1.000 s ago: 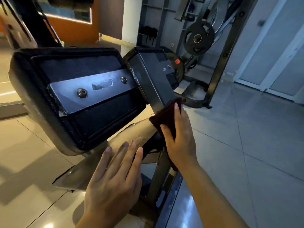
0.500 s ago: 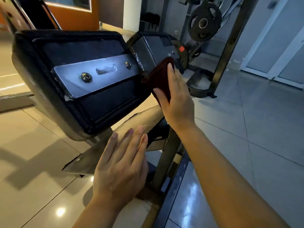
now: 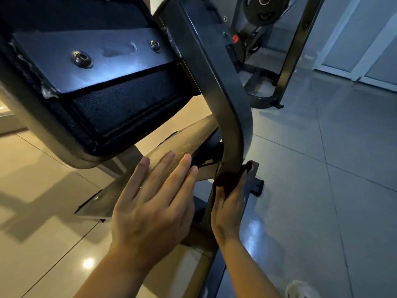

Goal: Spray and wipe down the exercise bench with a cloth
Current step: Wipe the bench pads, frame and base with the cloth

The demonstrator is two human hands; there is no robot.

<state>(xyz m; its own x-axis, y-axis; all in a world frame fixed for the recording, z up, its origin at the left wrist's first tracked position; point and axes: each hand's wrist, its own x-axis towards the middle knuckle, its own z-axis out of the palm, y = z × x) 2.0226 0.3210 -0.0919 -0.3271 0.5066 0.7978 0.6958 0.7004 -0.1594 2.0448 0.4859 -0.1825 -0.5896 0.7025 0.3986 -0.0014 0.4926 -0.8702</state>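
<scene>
1. Bench pad (image 3: 90, 87) filled the frame from 9 to 12 o'clock, underside and bolted metal plate (image 3: 94, 59) showing.
2. Left hand (image 3: 150, 203) lay flat at 6 o'clock on the tan seat (image 3: 189, 136), fingers straight, grasping nothing.
3. Right hand (image 3: 228, 209), just right of it, clasped a dark red cloth (image 3: 229, 179) against the curved frame post (image 3: 227, 117).
4. Weight plate (image 3: 266, 9) hung at 1 o'clock.

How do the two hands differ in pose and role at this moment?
The left hand lies flat with straight, spread fingers on the tan pad, holding nothing. The right hand presses a dark red cloth against the curved black frame post, lower and nearer the floor. Both touch the bench.
</scene>
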